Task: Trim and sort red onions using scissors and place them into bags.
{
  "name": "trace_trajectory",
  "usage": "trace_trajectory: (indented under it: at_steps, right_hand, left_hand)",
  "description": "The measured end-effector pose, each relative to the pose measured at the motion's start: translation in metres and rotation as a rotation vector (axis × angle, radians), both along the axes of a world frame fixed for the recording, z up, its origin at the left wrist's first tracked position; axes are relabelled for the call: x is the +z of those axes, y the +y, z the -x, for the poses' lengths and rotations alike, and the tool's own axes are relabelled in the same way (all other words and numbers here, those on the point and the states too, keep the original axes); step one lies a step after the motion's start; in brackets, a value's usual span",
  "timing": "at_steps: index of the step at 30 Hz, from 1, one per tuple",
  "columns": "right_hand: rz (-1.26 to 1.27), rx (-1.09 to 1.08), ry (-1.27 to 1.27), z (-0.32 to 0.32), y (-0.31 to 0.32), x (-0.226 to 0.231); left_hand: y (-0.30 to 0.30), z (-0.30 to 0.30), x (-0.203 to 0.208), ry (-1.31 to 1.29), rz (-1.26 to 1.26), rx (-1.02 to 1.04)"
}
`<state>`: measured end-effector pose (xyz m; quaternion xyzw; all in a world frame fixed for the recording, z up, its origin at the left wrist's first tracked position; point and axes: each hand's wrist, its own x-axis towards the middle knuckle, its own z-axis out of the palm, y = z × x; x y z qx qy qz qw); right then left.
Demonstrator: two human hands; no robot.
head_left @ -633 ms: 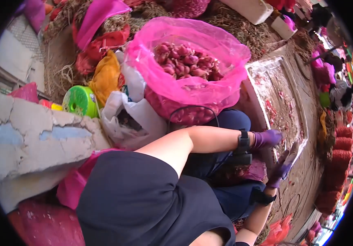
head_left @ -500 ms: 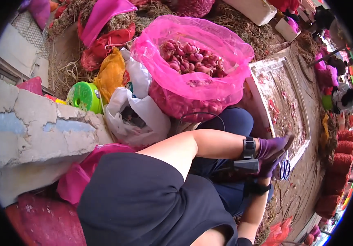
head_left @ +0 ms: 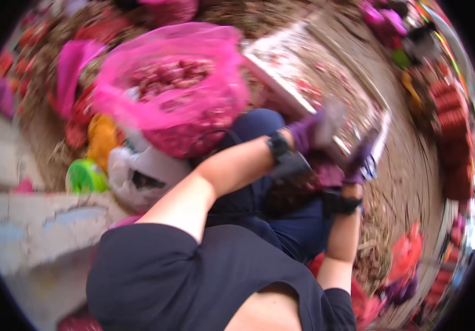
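The left hand [head_left: 312,132] and right hand [head_left: 361,154], purple-gloved, are apart at the near end of the white tray [head_left: 283,85]; blur hides whether either grips anything. The tray lies within reach, presumably catching red scraps [head_left: 309,91]. Farther left, a pink mesh bag [head_left: 190,113] stands open, perhaps keeping its bulbs [head_left: 171,76] handy.

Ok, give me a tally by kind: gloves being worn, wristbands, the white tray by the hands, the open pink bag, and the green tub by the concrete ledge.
Purple gloves: 2
Black wristbands: 2
White tray: 1
Open pink bag: 1
Green tub: 1
Total: 7
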<state>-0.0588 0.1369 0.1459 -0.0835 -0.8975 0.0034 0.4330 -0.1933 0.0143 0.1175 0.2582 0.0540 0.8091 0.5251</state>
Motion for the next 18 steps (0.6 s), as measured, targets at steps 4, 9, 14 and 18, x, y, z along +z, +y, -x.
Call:
trace_trajectory:
  at_steps: [4, 9, 14, 18]
  right_hand:
    - [0.393, 0.269, -0.051, 0.020, -0.085, 0.047]
    - [0.586, -0.010, 0.097, -0.004, -0.025, 0.056]
    - [0.382, 0.169, -0.024, 0.000, -0.042, 0.015]
    - [-0.093, -0.054, 0.029, -0.008, 0.003, -0.001]
  left_hand:
    - [0.024, -0.027, 0.020, -0.401, -0.695, -0.613]
    - [-0.014, -0.045, 0.086, -0.108, 0.407, -0.042]
    - [0.002, -0.062, 0.080, 0.160, 0.553, 0.223]
    - [-0.024, -0.043, 0.107, 0.140, 0.577, 0.198]
